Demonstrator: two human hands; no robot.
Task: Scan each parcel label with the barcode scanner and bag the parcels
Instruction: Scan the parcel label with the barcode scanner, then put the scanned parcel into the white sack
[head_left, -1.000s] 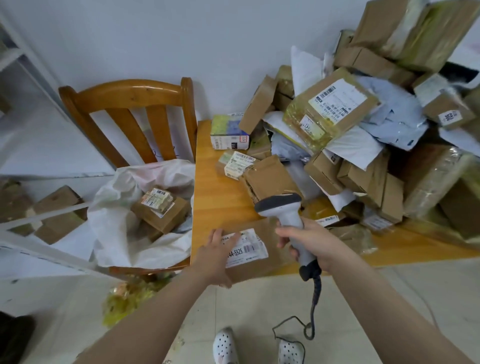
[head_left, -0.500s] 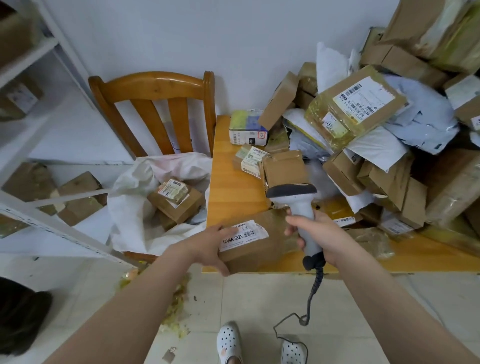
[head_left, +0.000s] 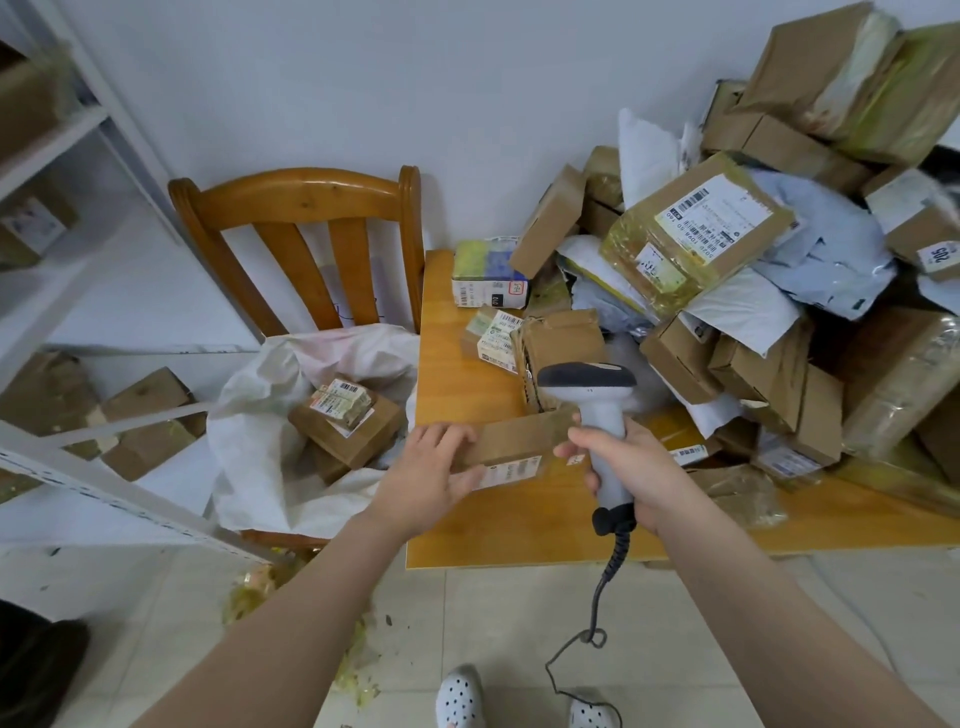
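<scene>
My left hand (head_left: 428, 473) grips the left end of a flat brown parcel (head_left: 519, 444), tilted so its white label faces me above the table's front part. My right hand (head_left: 631, 470) holds the grey barcode scanner (head_left: 597, 410) by its handle, head up, right beside the parcel's right end; its coiled cable hangs to the floor. A white bag (head_left: 270, 415) lies open on the wooden chair (head_left: 301, 208) to the left, with labelled brown parcels (head_left: 345, 421) inside.
A big heap of boxes and mailer bags (head_left: 737, 270) covers the right and back of the orange table (head_left: 452, 374). White metal shelving (head_left: 98, 467) with more boxes stands at the left. Yellow tape scraps (head_left: 260, 587) litter the tiled floor.
My left hand has lifted the parcel off the table edge and tipped it, so the label now faces me lower down. The scanner stayed beside it; my head moved left.
</scene>
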